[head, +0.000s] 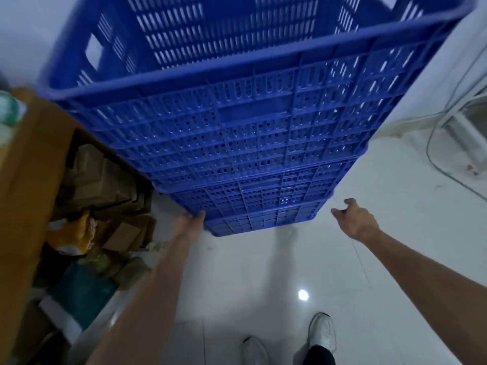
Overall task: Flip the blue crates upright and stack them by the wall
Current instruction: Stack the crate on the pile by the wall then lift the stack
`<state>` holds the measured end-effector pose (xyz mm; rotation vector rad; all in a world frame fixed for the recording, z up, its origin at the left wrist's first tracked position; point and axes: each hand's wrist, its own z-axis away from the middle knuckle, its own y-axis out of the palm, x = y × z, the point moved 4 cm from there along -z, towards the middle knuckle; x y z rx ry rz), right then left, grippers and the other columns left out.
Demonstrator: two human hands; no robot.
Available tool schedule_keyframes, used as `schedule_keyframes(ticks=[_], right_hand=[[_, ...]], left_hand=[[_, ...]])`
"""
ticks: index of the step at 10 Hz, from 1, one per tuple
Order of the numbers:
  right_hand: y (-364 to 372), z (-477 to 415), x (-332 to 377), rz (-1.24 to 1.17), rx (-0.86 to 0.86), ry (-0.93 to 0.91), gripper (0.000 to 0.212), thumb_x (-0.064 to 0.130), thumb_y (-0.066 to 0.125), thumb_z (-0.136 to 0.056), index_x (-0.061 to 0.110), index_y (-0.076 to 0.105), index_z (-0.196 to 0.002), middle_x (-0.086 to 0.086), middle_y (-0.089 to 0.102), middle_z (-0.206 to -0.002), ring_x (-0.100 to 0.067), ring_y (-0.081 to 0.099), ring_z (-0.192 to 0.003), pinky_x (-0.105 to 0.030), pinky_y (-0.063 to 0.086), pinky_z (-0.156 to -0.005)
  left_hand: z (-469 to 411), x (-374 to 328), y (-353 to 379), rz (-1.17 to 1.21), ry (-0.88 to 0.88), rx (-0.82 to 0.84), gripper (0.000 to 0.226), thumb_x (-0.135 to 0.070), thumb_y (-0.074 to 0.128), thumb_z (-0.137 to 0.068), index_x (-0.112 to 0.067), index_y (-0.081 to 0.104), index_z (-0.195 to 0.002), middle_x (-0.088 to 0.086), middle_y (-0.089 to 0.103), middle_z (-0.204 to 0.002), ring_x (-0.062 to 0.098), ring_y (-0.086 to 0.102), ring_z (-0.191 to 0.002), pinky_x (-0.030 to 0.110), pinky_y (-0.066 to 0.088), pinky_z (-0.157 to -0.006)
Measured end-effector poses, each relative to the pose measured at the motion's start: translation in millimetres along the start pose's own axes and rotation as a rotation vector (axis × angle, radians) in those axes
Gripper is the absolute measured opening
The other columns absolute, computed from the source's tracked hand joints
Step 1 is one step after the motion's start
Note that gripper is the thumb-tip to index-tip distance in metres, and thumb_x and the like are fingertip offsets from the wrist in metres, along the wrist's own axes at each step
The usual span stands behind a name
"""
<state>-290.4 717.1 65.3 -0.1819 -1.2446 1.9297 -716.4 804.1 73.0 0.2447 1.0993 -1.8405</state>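
Note:
A tall stack of blue slotted crates (245,133) stands upright on the white floor, close to the white wall behind it. The top crate (210,48) is open side up and I look down into it. My left hand (191,219) touches the lower left corner of the stack, near the second crate from the floor, fingers pressed against it. My right hand (353,217) hovers just off the stack's lower right corner, fingers spread, holding nothing.
A large open cardboard box (31,164) full of small brown boxes and packets stands at the left, right beside the stack. Cables (437,143) trail over the floor at the right, near a white frame (463,111). My white shoes (322,333) are at the bottom.

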Motion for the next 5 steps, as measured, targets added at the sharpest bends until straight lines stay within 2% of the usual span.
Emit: schedule_keyframes(ticks=[1, 2, 3, 4, 5], right_hand=[[-14, 57, 13, 0.07, 0.031, -0.068, 0.053, 0.044, 0.046, -0.097, 0.013, 0.038, -0.139, -0.018, 0.063, -0.122, -0.038, 0.059, -0.112, -0.04, 0.045, -0.088], [-32, 119, 32, 0.171, 0.08, -0.188, 0.049, 0.041, 0.044, -0.099, 0.013, 0.038, -0.138, -0.016, 0.065, -0.119, -0.036, 0.06, -0.11, -0.041, 0.048, -0.09], [-55, 179, 45, 0.324, 0.096, -0.27, 0.046, 0.04, 0.041, -0.099, 0.013, 0.038, -0.137, -0.016, 0.063, -0.121, -0.035, 0.06, -0.109, -0.04, 0.049, -0.088], [-75, 238, 48, 0.477, 0.124, -0.349, 0.045, 0.032, 0.038, -0.099, 0.012, 0.036, -0.14, -0.014, 0.06, -0.125, -0.031, 0.059, -0.111, -0.038, 0.047, -0.085], [-97, 291, 45, 0.506, 0.11, -0.38, 0.041, 0.026, 0.039, -0.098, 0.012, 0.039, -0.136, -0.012, 0.06, -0.125, -0.029, 0.058, -0.111, -0.036, 0.046, -0.086]], left_hand=[[48, -16, -16, -0.223, 0.127, 0.009, 0.046, -0.045, 0.047, -0.098, -0.008, 0.058, -0.123, 0.017, 0.062, -0.118, 0.036, 0.059, -0.108, 0.044, 0.046, -0.09], [99, -37, -38, -0.345, 0.183, 0.09, 0.052, -0.047, 0.043, -0.099, -0.008, 0.055, -0.13, 0.016, 0.059, -0.127, 0.033, 0.056, -0.111, 0.041, 0.045, -0.095], [145, -58, -62, -0.458, 0.208, 0.111, 0.057, -0.05, 0.038, -0.1, -0.008, 0.05, -0.137, 0.015, 0.052, -0.139, 0.034, 0.05, -0.127, 0.045, 0.04, -0.106], [191, -75, -83, -0.516, 0.228, 0.086, 0.057, -0.051, 0.035, -0.101, -0.007, 0.052, -0.133, 0.016, 0.055, -0.136, 0.035, 0.052, -0.124, 0.043, 0.042, -0.103], [242, -67, -90, -0.482, 0.246, 0.104, 0.056, -0.054, 0.034, -0.1, -0.008, 0.057, -0.123, 0.015, 0.059, -0.127, 0.033, 0.056, -0.115, 0.04, 0.043, -0.094]])
